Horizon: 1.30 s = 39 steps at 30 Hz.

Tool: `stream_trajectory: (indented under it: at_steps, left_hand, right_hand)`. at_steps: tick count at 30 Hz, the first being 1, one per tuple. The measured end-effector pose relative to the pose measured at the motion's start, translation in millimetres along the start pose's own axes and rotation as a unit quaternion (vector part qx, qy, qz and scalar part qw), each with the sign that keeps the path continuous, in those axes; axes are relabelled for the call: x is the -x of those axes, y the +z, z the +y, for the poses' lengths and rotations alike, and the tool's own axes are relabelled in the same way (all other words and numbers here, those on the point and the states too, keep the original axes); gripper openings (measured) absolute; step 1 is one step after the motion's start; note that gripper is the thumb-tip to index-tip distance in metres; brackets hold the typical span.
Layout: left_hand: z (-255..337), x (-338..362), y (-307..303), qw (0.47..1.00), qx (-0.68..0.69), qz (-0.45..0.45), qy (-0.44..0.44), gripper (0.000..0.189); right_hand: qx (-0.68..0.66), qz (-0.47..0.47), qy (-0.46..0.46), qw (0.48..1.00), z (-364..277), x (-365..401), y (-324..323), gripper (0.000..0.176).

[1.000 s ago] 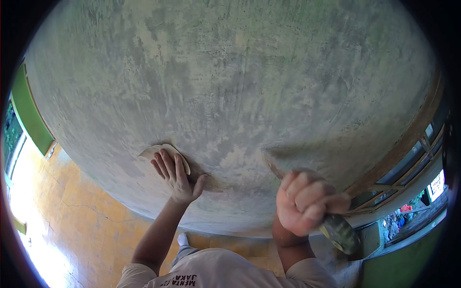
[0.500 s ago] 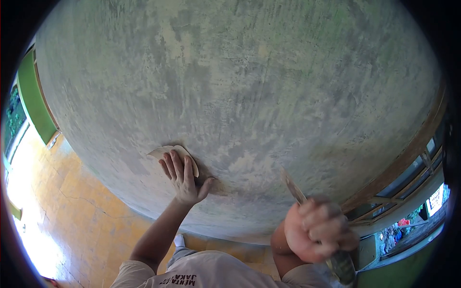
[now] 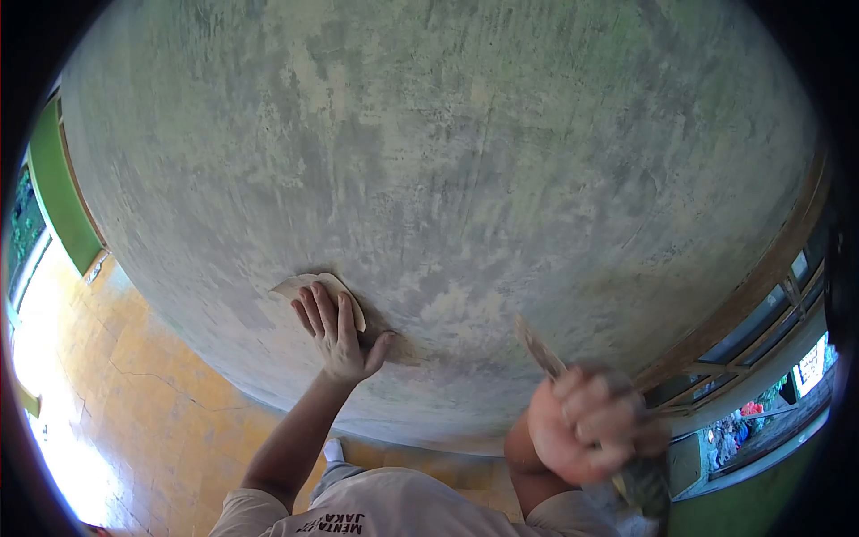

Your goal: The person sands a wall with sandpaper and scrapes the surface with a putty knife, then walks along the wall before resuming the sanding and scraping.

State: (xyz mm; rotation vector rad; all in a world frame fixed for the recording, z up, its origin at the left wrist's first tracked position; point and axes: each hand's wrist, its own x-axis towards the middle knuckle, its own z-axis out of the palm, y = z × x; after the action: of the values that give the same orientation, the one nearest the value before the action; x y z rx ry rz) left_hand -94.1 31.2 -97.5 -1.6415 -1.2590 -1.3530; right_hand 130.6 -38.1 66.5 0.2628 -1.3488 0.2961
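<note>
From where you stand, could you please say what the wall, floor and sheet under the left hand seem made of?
The wall looks like matte plaster or cement, given its patchy smears. The floor seems glossy tile, from joint lines and glare. The sheet may be matte paper, being thin and pale.

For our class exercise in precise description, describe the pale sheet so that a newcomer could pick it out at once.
Start at the mottled grey-green wall filling most of the view. On its lower left part, find the outstretched left hand. The pale, curved-edged sheet lies beneath that hand against the wall, unlike the narrow tool gripped in the right hand.
</note>
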Motion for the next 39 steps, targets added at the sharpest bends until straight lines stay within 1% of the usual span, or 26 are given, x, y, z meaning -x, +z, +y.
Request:
stream_trajectory:
  at_steps: [1, 3, 5, 6, 7, 9, 10, 11, 13, 14, 17, 19, 21, 22, 23, 25, 26, 28, 29, 31, 32, 33, 34, 35, 37, 39]
  left_hand:
    - [-0.4, -0.3, 0.8, 1.0, -0.003, 0.003, 0.0, 0.084]
    - [-0.3, -3.4, -1.0, 1.0, -0.012, 0.001, 0.008, 0.085]
    - [0.8, -2.6, -2.6, 1.0, -0.015, -0.006, 0.017, 0.085]
    - [0.6, -1.5, -2.7, 1.0, -0.013, -0.008, 0.016, 0.085]
    - [0.1, -2.2, -1.9, 1.0, -0.013, -0.008, 0.014, 0.085]
    - [1.0, -4.2, -2.2, 1.0, -0.013, -0.007, 0.014, 0.085]
    - [1.4, -4.3, -2.6, 1.0, -0.012, -0.005, 0.013, 0.085]
    - [0.1, -3.8, -1.5, 1.0, -0.012, -0.008, 0.012, 0.085]
    - [-0.8, -0.4, 0.0, 1.0, 0.013, -0.009, 0.0, 0.085]
    - [0.5, 0.7, -0.6, 1.0, 0.015, -0.011, 0.0, 0.085]
    - [-0.2, -0.9, -1.3, 1.0, 0.011, -0.012, -0.003, 0.085]
    - [-0.3, -0.4, -0.8, 1.0, 0.013, -0.013, -0.001, 0.085]
    - [-0.7, 0.0, -0.3, 1.0, 0.012, -0.009, 0.0, 0.085]
    - [-0.7, 0.0, 0.0, 1.0, 0.011, -0.006, 0.003, 0.085]
    - [0.2, 0.2, 0.1, 1.0, 0.015, -0.007, 0.01, 0.085]
    - [0.3, -1.9, -0.5, 1.0, 0.016, 0.003, 0.009, 0.084]
    - [0.1, -3.1, -1.0, 1.0, 0.014, 0.001, 0.01, 0.085]
    - [1.2, -4.8, -2.9, 1.0, 0.017, -0.007, 0.025, 0.085]
    - [1.2, -5.3, -3.9, 1.0, 0.011, -0.008, 0.018, 0.085]
    - [4.6, -7.5, -9.0, 0.999, 0.018, -0.025, 0.038, 0.084]
    - [10.5, -11.3, -12.9, 0.998, 0.051, -0.031, -0.005, 0.084]
    - [16.9, -15.7, -16.6, 0.994, 0.085, -0.038, -0.049, 0.083]
    - [23.6, -21.8, -22.4, 0.99, 0.114, -0.049, -0.062, 0.084]
    - [30.3, -29.5, -26.4, 0.99, 0.12, -0.06, -0.041, 0.084]
    - [46.7, -43.9, -30.7, 0.977, 0.183, -0.052, -0.095, 0.085]
    - [62.9, -64.7, -35.1, 0.978, 0.186, -0.066, -0.063, 0.084]
  right_hand:
    - [-0.041, 0.014, -0.06, 0.997, -4.7, -2.2, 0.3, 0.021]
    - [-0.03, 0.006, -0.082, 0.996, 3.6, -3.4, 3.9, 0.022]
    - [0.071, -0.051, 0.063, 0.994, 28.5, 2.5, 2.3, 0.022]
    - [0.044, -0.023, 0.096, 0.994, 24.6, 4.1, -0.4, 0.023]
    - [0.046, -0.021, 0.094, 0.994, 18.3, 4.5, -2.7, 0.023]
    - [0.018, 0.01, 0.01, 1.0, 0.2, 2.5, -1.8, 0.023]
    - [-0.061, 0.009, -0.022, 0.998, -7.8, -2.7, 2.3, 0.023]
    - [-0.06, 0.011, -0.02, 0.998, -4.5, -3.2, 1.7, 0.023]
    - [0.036, -0.068, 0.104, 0.992, 9.9, -4.3, -2.9, 0.022]
    - [0.059, -0.021, 0.058, 0.996, 24.2, 3.9, 1.1, 0.022]
    - [0.002, -0.033, 0.032, 0.999, 6.0, 1.9, 0.3, 0.021]
    - [0.01, -0.025, 0.006, 1.0, -7.3, -1.5, 1.1, 0.021]
    - [-0.018, -0.008, -0.043, 0.999, -8.3, -3.0, 0.8, 0.022]
    - [0.054, -0.063, 0.031, 0.996, 0.7, -4.9, -3.9, 0.024]
    - [0.059, -0.058, 0.027, 0.996, 8.0, -3.0, -4.6, 0.024]
    - [0.014, -0.021, 0.111, 0.993, 19.2, 4.5, -2.7, 0.024]
    - [0.023, -0.004, 0.099, 0.995, 18.1, 9.7, -4.6, 0.024]
    - [-0.042, -0.072, 0.162, 0.983, 3.9, 30.6, -11.5, 0.022]
    - [-0.033, -0.054, 0.154, 0.986, 0.8, 48.0, -15.7, 0.022]
    - [0.02, -0.103, 0.219, 0.97, -1.3, 95.7, -25.8, 0.024]
    - [0.025, -0.081, 0.21, 0.974, -4.6, 122.0, -32.8, 0.024]
    - [0.121, -0.107, 0.262, 0.951, -10.2, 150.6, -42.5, 0.027]
    - [0.215, -0.127, 0.316, 0.915, -18.0, 178.8, -51.5, 0.029]
    - [0.254, -0.107, 0.382, 0.882, -28.9, 204.5, -59.7, 0.031]
    - [0.291, -0.063, 0.5, 0.813, -55.4, 237.2, -76.3, 0.03]
    - [0.307, -0.026, 0.522, 0.795, -80.9, 269.9, -97.2, 0.028]
